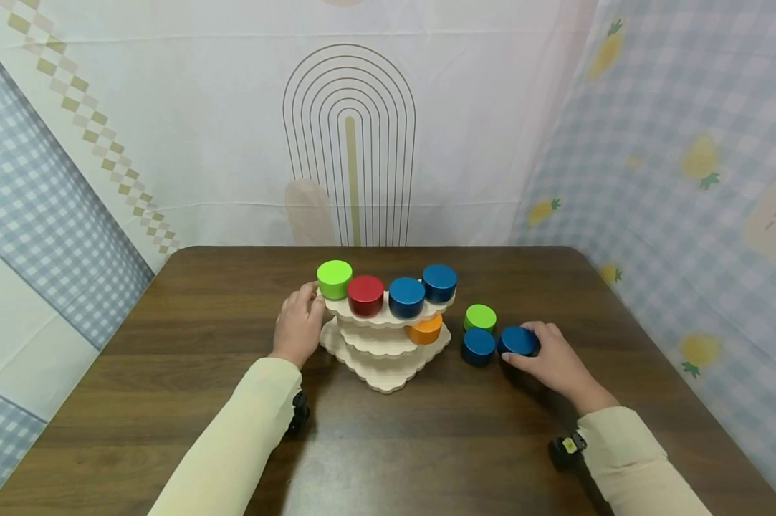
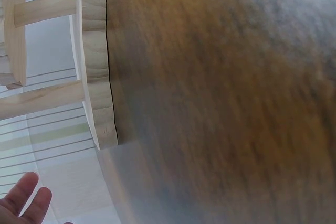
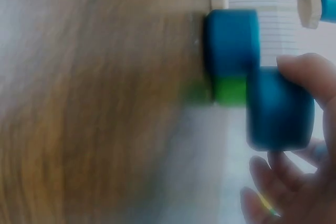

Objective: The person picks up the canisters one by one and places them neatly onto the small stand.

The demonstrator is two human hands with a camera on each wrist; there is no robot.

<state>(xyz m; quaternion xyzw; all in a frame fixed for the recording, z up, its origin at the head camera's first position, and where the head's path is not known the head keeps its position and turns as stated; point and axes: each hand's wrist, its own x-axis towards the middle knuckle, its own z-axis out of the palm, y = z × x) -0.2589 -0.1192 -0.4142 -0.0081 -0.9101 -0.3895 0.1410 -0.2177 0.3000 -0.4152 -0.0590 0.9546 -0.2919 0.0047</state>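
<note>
My right hand pinches a blue cylinder block between thumb and fingers. In the right wrist view this block is raised off the table. Just left of it stand another blue block and a light green block. A tiered pale wooden stand with scalloped edges is mid-table. Its top tier bears a green block, a red block and two blue blocks; an orange block sits on a lower tier. My left hand is at the stand's left side, fingers extended; contact is unclear.
Everything stands on a dark brown wooden table. Behind it hangs a white patterned cloth, and a blue checked cloth hangs along the right side. In the left wrist view wooden posts join the stand's tiers.
</note>
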